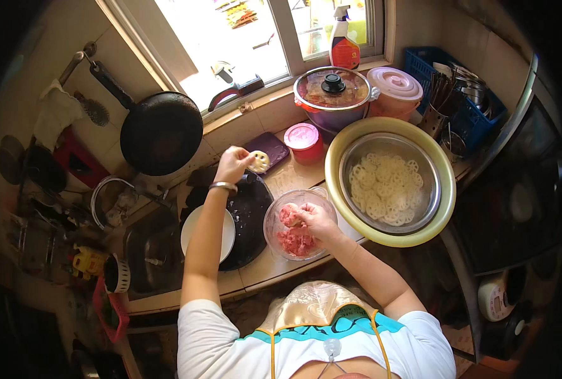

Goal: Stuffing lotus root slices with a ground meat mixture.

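Note:
Between the fingertips of my left hand [234,165] is a round lotus root slice [259,162], raised above the back of the counter. My right hand [316,221] pinches a piece topped with pink minced meat [289,214]; what lies under the meat is hard to make out. That hand is over a clear bowl [272,237], where more minced meat [296,242] lies. Many pale lotus root slices [386,187] fill a metal basin [349,147], which rests inside a larger yellow basin [444,208] to the right. Below my left forearm is a white plate [224,239].
The plate stands on a round black board [255,222] beside the sink [150,260]. Behind the bowl are a red lidded tub [304,144] and a glass-lidded pot [330,104]. A frying pan [161,133] hangs at left. A blue basket [479,125] holds utensils at back right.

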`<control>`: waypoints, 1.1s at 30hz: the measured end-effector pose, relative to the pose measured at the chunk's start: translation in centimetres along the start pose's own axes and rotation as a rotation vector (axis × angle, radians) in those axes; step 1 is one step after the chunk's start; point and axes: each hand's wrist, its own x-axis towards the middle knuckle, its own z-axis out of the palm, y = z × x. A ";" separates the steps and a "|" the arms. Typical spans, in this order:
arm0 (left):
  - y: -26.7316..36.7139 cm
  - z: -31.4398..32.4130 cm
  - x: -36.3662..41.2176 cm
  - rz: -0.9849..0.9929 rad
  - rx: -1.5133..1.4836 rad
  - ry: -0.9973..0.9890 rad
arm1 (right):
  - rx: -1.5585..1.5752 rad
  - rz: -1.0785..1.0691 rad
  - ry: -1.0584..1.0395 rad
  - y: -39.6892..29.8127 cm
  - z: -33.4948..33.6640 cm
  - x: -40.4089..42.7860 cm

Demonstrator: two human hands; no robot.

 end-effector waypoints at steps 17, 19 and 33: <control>4.6 5.1 -10.8 -0.290 -0.835 -0.367 | 0.055 -0.106 -0.005 0.7 -0.5 0.2; 4.8 5.2 -11.0 -0.266 -0.776 -0.309 | 0.073 -0.111 -0.014 0.7 -0.4 0.1; 4.9 5.3 -11.4 -0.153 -0.556 -0.325 | -0.050 -0.201 0.022 0.5 -0.2 -0.2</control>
